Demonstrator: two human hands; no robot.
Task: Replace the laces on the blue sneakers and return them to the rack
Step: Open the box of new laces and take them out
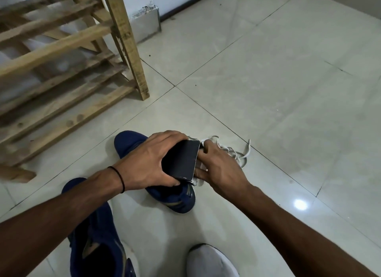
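Dark packet being opened over a sneaker; lacing judged not yet begun.
Wooden rack stands far left, blurred; near blue sneaker lies on the floor under the left forearm; far blue sneaker lies under both hands; left hand is clamped round the packet, thumb below, fingers over the top; right hand is pinched on the packet's white open edge; its contents are hidden, only white shows at the mouth; loose white laces are heaped on the floor just behind the right hand. Advice: the packet is best held steady by the left grip and its contents drawn out straight, kept apart from the loose heap so old and new are not mixed.
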